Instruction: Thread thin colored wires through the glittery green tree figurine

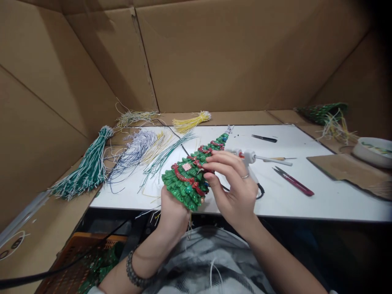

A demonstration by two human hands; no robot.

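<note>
A green glittery Christmas tree ornament with red garlands lies tilted above the front edge of the white table, its tip pointing away to the right. My left hand is closed round it from beneath, with the fingers hidden behind it. At the ornament's right side is my right hand, its thumb and fingertips drawn together in a pinch against the red decorations. Whatever sits between those fingertips is too small to make out. Partly behind the right hand lies a white glue gun. Thin wires hang below the ornament.
Red-handled thread snips, black snips and a wooden-handled awl lie at right. Green-white wires, yellow wires and loose wires spread leftward. A white bowl stands far right; an orange crate sits below left.
</note>
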